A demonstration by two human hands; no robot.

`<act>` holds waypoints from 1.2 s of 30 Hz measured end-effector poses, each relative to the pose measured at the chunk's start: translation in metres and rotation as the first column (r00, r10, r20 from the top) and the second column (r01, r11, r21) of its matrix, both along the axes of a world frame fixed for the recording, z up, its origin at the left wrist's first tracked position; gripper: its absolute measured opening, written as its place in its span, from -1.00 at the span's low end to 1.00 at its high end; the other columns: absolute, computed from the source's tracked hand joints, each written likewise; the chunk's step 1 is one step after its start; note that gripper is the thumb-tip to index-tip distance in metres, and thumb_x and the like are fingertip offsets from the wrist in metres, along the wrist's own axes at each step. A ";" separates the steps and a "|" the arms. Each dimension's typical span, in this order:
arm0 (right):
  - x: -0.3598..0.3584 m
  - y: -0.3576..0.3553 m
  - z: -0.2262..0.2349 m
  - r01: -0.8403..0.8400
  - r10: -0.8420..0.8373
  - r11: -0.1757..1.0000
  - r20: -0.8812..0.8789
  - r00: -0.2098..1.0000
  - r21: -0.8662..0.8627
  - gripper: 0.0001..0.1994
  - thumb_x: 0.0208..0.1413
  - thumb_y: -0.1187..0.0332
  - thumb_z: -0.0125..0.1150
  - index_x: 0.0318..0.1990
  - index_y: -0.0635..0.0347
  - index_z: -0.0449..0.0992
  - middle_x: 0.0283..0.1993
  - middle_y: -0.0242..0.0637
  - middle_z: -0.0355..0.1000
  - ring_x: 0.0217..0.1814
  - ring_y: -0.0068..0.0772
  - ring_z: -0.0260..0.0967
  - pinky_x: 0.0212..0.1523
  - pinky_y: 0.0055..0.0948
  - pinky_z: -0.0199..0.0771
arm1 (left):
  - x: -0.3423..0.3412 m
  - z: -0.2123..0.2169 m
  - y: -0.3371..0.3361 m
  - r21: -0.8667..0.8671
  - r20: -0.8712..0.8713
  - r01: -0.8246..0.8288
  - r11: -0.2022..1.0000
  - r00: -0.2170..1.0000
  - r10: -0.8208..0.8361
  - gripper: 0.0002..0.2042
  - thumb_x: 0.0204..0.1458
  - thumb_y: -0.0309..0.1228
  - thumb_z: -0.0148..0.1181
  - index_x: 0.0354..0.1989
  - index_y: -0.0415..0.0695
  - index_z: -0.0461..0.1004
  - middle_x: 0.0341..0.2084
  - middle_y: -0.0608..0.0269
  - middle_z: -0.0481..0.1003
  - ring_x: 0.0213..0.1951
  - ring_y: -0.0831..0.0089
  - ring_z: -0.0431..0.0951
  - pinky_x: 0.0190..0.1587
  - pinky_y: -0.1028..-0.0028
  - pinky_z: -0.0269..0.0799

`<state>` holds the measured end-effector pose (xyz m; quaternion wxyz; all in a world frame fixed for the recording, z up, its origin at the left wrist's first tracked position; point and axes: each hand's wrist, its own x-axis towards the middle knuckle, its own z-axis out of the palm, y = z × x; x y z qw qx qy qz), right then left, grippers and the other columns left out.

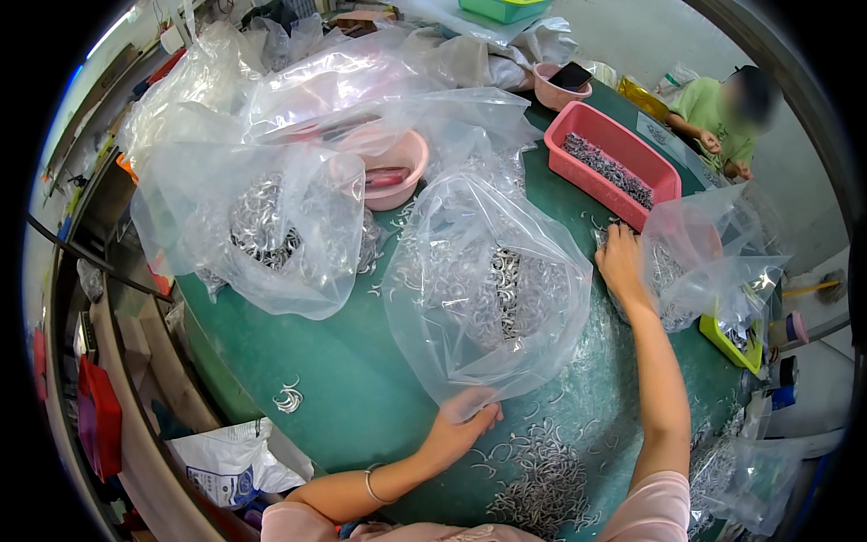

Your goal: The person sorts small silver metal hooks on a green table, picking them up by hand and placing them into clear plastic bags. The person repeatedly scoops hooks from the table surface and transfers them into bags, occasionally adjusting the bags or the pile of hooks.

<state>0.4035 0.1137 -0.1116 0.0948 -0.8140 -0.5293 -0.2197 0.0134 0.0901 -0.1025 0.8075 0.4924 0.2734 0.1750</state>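
The left hand (pixel 465 425) touches a clear bag (pixel 470 298); blue print (pixel 240 488) marks a white sack (pixel 230 447).

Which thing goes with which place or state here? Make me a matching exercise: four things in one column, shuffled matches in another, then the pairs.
Things
1. Left hand
2. Right hand
3. Long tub
4. White bag

Matches
A. At the picture's lower left, with blue print
B. At the near edge of the middle clear bag
C. Filled with small grey pieces
D. Beside the tub's near end

Pairs: 1-B, 2-D, 3-C, 4-A
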 end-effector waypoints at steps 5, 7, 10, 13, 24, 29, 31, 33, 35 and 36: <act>-0.021 -0.024 0.017 0.029 -0.031 0.994 -0.021 0.999 -0.106 -0.72 -0.11 0.42 0.18 -0.20 0.29 0.36 -0.18 -0.01 0.31 -0.10 0.03 0.32 -0.11 -0.11 0.36 | 0.001 0.004 0.002 0.026 -0.012 -0.061 0.998 0.998 0.061 -0.87 0.20 -0.45 0.05 -0.20 -0.24 0.45 -0.42 0.35 0.43 -0.42 0.62 0.35 -0.34 0.60 0.29; -0.024 -0.034 0.020 0.034 -0.034 0.993 -0.003 0.999 -0.114 -0.73 -0.11 0.41 0.18 -0.23 0.29 0.35 -0.20 -0.02 0.30 -0.10 0.02 0.31 -0.10 -0.12 0.35 | 0.003 0.002 0.002 0.017 -0.013 -0.070 0.997 0.997 0.071 -0.87 0.20 -0.46 0.04 -0.21 -0.25 0.45 -0.42 0.35 0.43 -0.42 0.62 0.35 -0.34 0.59 0.28; -0.023 -0.053 0.021 0.070 -0.075 0.991 -0.039 0.996 -0.117 -0.72 -0.12 0.37 0.21 -0.25 0.29 0.36 -0.20 -0.02 0.30 -0.11 0.02 0.31 -0.07 -0.12 0.32 | 0.002 -0.005 0.005 0.015 -0.009 -0.056 0.998 0.998 0.056 -0.81 0.19 -0.44 0.07 -0.09 -0.27 0.44 -0.39 0.32 0.47 -0.38 0.62 0.41 -0.31 0.60 0.33; -0.026 -0.053 0.033 0.141 -0.182 0.968 -0.190 0.965 -0.207 -0.65 -0.13 0.32 0.25 -0.21 0.35 0.38 -0.12 0.03 0.33 -0.03 0.07 0.31 0.00 -0.11 0.31 | 0.000 -0.007 0.006 0.028 -0.005 -0.066 0.997 0.998 0.067 -0.77 0.19 -0.44 0.08 -0.03 -0.27 0.43 -0.38 0.31 0.50 -0.37 0.62 0.44 -0.31 0.61 0.35; 0.090 0.033 -0.013 0.753 -0.559 0.644 -0.755 0.342 -0.136 -0.19 -0.10 0.17 0.31 0.18 0.60 0.10 0.32 0.34 -0.02 0.40 0.33 -0.14 0.33 0.04 0.01 | 0.003 -0.003 0.001 0.008 0.002 -0.036 0.999 0.999 0.036 -0.80 0.21 -0.44 0.04 -0.07 -0.26 0.44 -0.39 0.34 0.47 -0.37 0.64 0.41 -0.31 0.62 0.34; 0.031 0.058 -0.029 0.838 -0.649 0.507 -0.551 0.525 0.202 -0.13 -0.11 0.19 0.34 0.20 0.63 -0.03 0.33 0.32 -0.11 0.40 0.32 -0.18 0.35 0.07 -0.06 | 0.003 -0.005 0.002 0.026 0.012 -0.043 0.999 0.999 0.043 -0.80 0.21 -0.45 0.04 -0.07 -0.26 0.44 -0.39 0.34 0.47 -0.37 0.63 0.41 -0.31 0.62 0.33; 0.020 0.056 -0.034 0.754 -0.582 0.594 -0.496 0.644 0.281 -0.16 -0.10 0.22 0.32 0.19 0.62 -0.02 0.33 0.35 -0.12 0.40 0.33 -0.20 0.36 0.06 -0.06 | 0.005 0.002 0.002 0.006 -0.001 -0.060 0.998 0.998 0.060 -0.85 0.20 -0.45 0.05 -0.16 -0.26 0.46 -0.41 0.33 0.44 -0.39 0.60 0.38 -0.33 0.58 0.31; 0.028 0.053 -0.029 0.821 -0.563 0.534 -0.640 0.522 0.200 -0.16 -0.09 0.25 0.31 0.21 0.60 -0.05 0.36 0.37 -0.17 0.44 0.29 -0.25 0.37 0.05 -0.08 | 0.006 0.005 0.002 0.000 -0.011 -0.063 0.998 0.998 0.063 -0.87 0.19 -0.46 0.06 -0.20 -0.26 0.46 -0.42 0.32 0.43 -0.41 0.59 0.37 -0.33 0.57 0.30; 0.036 0.059 -0.026 0.874 -0.595 0.424 -0.653 0.468 0.239 -0.16 -0.09 0.26 0.31 0.21 0.61 -0.05 0.35 0.36 -0.15 0.44 0.27 -0.24 0.37 0.05 -0.08 | 0.006 0.006 0.002 0.009 -0.017 -0.059 0.998 0.998 0.059 -0.87 0.19 -0.46 0.07 -0.20 -0.26 0.46 -0.41 0.32 0.43 -0.41 0.59 0.37 -0.33 0.57 0.30; 0.039 0.058 -0.026 0.881 -0.610 0.416 -0.649 0.454 0.225 -0.14 -0.10 0.23 0.32 0.20 0.62 -0.04 0.33 0.37 -0.12 0.43 0.27 -0.22 0.37 0.03 -0.06 | 0.006 0.005 0.002 0.005 -0.017 -0.060 0.998 0.998 0.060 -0.87 0.19 -0.47 0.07 -0.20 -0.26 0.47 -0.41 0.32 0.44 -0.41 0.59 0.36 -0.33 0.57 0.30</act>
